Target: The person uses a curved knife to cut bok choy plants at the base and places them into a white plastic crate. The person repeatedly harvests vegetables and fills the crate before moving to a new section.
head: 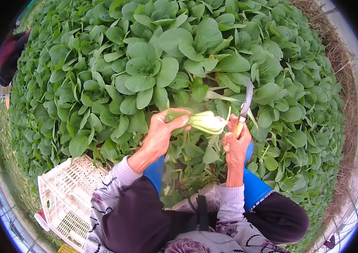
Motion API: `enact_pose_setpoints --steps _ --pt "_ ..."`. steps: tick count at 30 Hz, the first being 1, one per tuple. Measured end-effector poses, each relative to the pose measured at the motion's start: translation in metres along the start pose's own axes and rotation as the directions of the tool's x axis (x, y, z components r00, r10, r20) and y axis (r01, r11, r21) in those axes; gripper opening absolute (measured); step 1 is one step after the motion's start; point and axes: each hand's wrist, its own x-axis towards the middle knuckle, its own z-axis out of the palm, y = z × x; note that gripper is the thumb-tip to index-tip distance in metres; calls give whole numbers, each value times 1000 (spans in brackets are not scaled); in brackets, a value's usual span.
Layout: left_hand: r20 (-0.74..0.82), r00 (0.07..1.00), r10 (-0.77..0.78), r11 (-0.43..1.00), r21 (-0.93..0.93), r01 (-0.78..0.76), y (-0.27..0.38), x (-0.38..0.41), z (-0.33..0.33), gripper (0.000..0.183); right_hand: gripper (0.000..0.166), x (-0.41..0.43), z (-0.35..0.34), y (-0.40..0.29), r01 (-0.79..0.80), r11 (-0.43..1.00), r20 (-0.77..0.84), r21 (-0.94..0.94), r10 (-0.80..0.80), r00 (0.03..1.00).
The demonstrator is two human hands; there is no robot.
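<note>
My left hand [161,132] grips a head of bok choy [206,121] around its leaves, and the pale stem base points right. Close beside that base is my right hand [237,139], closed around the wooden handle of a small curved knife [247,101]. The blade stands up, away from me. A thin pale stalk sticks up between the base and my right fingers; whether the fingers pinch it I cannot tell. Beneath both hands lie loose leaves and cut stalks [194,148] on the ground.
Rows of growing bok choy [147,69] fill the bed ahead and to both sides. A white perforated plastic crate [68,202] sits by my left knee. Dry straw [340,63] edges the bed at right. Another person [11,57] is partly visible at far left.
</note>
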Motion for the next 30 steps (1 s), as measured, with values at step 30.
enact_pose_setpoints --steps 30 --pt "315 948 37 634 726 -265 -23 20 -12 36 18 -11 2 3 472 376 499 -797 -29 866"
